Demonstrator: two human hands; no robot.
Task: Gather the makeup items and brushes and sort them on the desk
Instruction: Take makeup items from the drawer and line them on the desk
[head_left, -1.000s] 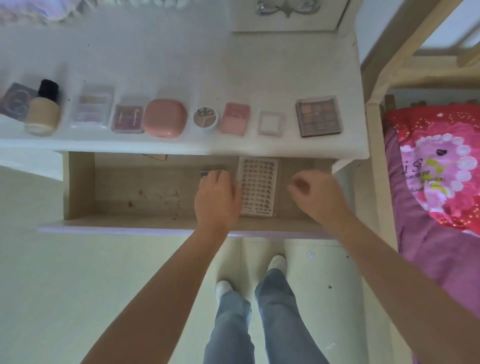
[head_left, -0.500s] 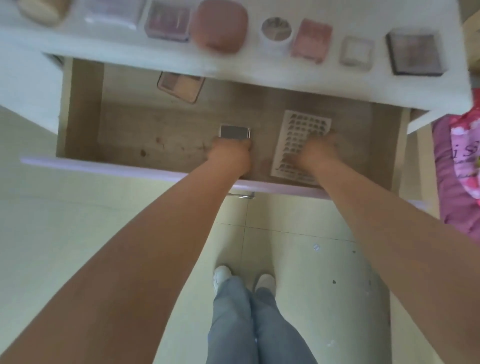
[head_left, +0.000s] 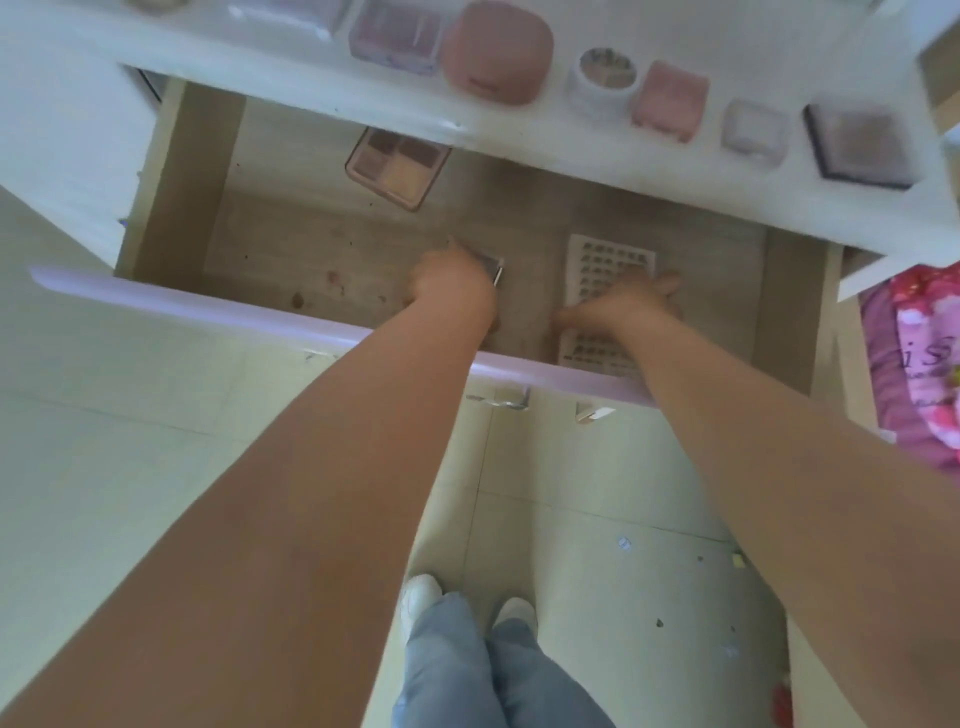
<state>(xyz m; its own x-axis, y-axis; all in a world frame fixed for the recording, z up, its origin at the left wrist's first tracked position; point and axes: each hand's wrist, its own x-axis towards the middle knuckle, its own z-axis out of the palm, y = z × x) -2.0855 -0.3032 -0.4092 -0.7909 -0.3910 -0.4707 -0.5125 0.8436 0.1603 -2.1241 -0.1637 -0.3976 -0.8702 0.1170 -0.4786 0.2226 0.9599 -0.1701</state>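
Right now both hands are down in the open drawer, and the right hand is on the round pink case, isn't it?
Not quite. In the head view the right hand rests on the white dotted sheet in the drawer. The round pink case sits up on the desk, untouched. The left hand is in the drawer too.

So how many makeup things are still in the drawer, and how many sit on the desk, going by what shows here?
In the drawer: 3 (clear palette, small case under the left hand, dotted sheet under the right hand)
On the desk, in view: 7 or more; the top edge crops the row
Total: at least 10
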